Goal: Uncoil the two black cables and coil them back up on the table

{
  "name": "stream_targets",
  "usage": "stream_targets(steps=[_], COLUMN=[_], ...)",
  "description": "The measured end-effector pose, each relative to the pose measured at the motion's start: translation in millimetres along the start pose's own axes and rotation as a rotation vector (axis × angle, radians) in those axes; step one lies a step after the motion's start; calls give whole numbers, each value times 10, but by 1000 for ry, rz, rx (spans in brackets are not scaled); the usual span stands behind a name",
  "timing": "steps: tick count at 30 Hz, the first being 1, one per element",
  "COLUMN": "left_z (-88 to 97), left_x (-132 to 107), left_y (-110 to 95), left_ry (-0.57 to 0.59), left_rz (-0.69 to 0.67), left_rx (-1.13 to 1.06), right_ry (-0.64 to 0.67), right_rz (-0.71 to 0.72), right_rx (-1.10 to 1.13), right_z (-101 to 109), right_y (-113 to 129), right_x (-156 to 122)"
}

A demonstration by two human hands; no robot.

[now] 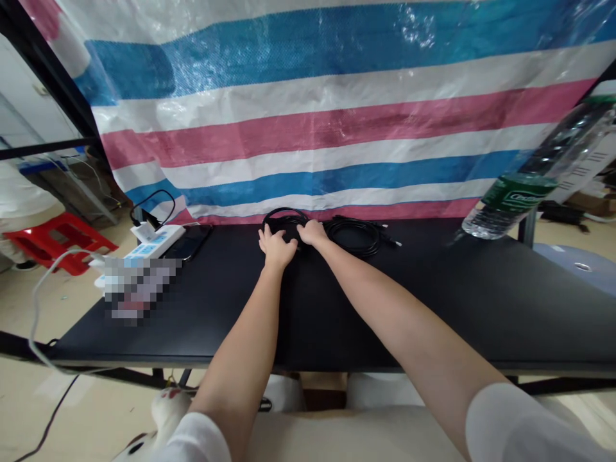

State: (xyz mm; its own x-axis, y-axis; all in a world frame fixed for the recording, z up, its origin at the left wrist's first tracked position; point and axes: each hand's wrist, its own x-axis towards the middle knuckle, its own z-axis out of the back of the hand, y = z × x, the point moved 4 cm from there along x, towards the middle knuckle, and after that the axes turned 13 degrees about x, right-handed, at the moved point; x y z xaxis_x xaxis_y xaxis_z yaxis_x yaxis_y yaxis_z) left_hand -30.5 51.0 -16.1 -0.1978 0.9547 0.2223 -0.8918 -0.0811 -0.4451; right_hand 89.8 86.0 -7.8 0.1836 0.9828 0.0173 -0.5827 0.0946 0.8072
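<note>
Both my hands are at a coiled black cable (pixel 287 215) by the back edge of the black table. My left hand (pixel 276 249) lies over the left side of the coil, its fingers spread apart and the thumb out to the right. Closed at the coil's right side, my right hand (pixel 312 232) has its fingers around part of the cable, though the fingertips are partly hidden. Just right of it, touching or nearly so, rests a second coiled black cable (pixel 359 235) with its plug ends pointing right.
A white power strip (pixel 156 244) with a plugged-in charger and a dark phone (pixel 195 242) lie on the table's left. A large water bottle (pixel 510 192) stands at the right. Behind the table (pixel 433 301) hangs a striped plastic sheet (pixel 308 128). A red stool (pixel 62 240) is at far left.
</note>
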Motion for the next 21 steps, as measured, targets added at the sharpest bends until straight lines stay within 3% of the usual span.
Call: stream_targets(steps=[4,9,12,17,21], left_z=[-18,-49,-61,-49,-20], left_x=[-30,0,-1,-63,-117], left_y=[-16,11,-14,-105,-160], left_ry=[81,21,-14,22,44], left_rz=[-53,-70,-153,-273,-278], left_rx=[57,13,-12,-56,-13], right_ry=[-30,-58,-94,-292,-503], right_rz=[30,245,363,430,312], right_rx=[-84,-286,-303,-221,-129], right_z=[39,50,115,457,798], right_y=[28,27,-10,-153,-404], right_x=[-217,-497,-568,-541,-513])
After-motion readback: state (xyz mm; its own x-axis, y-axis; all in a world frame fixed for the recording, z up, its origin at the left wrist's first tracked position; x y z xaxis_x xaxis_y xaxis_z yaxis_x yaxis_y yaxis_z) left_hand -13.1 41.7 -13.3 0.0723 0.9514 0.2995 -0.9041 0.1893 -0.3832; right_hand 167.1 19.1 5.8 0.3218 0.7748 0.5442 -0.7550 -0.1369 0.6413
